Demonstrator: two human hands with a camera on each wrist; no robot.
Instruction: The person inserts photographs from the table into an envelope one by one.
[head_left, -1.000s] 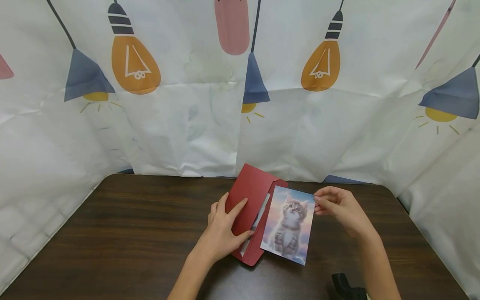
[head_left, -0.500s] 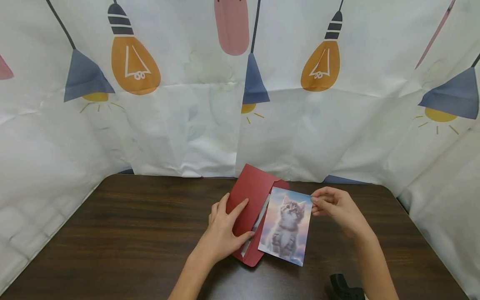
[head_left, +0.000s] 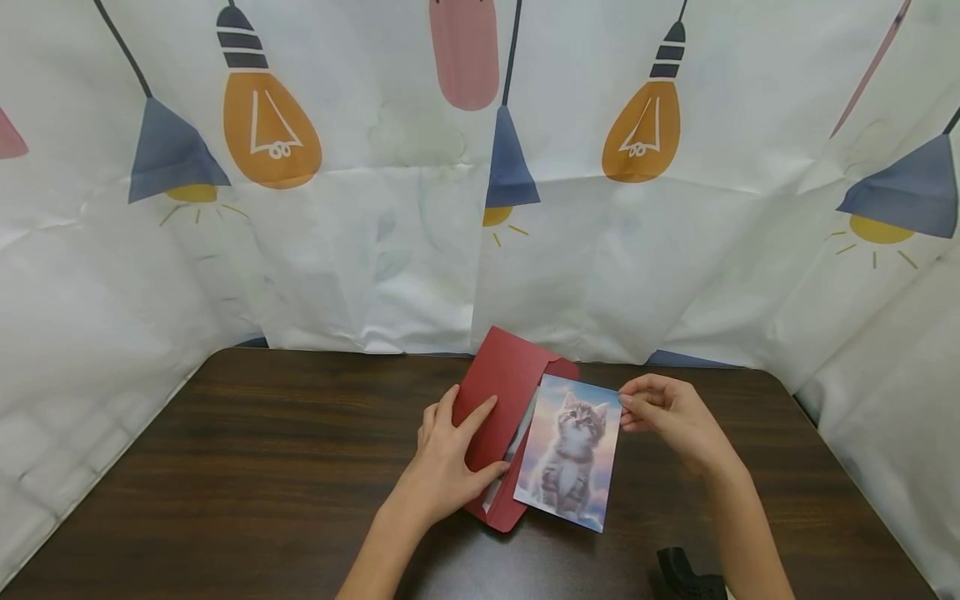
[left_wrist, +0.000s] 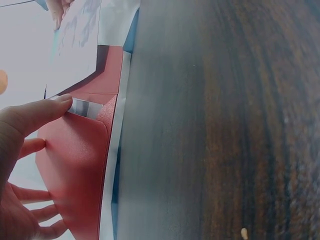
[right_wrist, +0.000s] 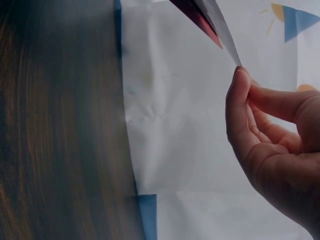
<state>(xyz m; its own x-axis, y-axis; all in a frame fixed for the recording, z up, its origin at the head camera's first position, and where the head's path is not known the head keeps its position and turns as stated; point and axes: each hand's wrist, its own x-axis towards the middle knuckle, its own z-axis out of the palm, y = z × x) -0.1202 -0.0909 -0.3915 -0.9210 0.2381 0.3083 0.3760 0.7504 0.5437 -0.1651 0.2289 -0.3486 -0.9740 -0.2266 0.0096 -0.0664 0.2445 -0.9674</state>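
My left hand (head_left: 450, 471) holds a red envelope (head_left: 501, 379) tilted, its top corner overlapping the curtain. The thumb lies at the envelope's opening, where a pale silvery strip (left_wrist: 86, 108) shows; the other fingers spread across the front and along the left edge. To the right, my right hand (head_left: 671, 417) pinches a card (head_left: 572, 454) with a kitten picture by its upper right corner, between thumb and fingers. The card overlaps the envelope's open side in the head view. In the right wrist view the card (right_wrist: 221, 30) is nearly edge-on, with the fingertips at its corner.
A dark wood table (head_left: 247, 467) lies under the hands. Behind it hangs a white curtain (head_left: 360, 250) printed with lamps and bulbs. A black object (head_left: 686, 575) sits near the right forearm at the front, partly cut off by the frame.
My right hand has moved slightly left with the card, so the card covers a little more of the envelope's open side. The left hand and envelope have barely shifted.
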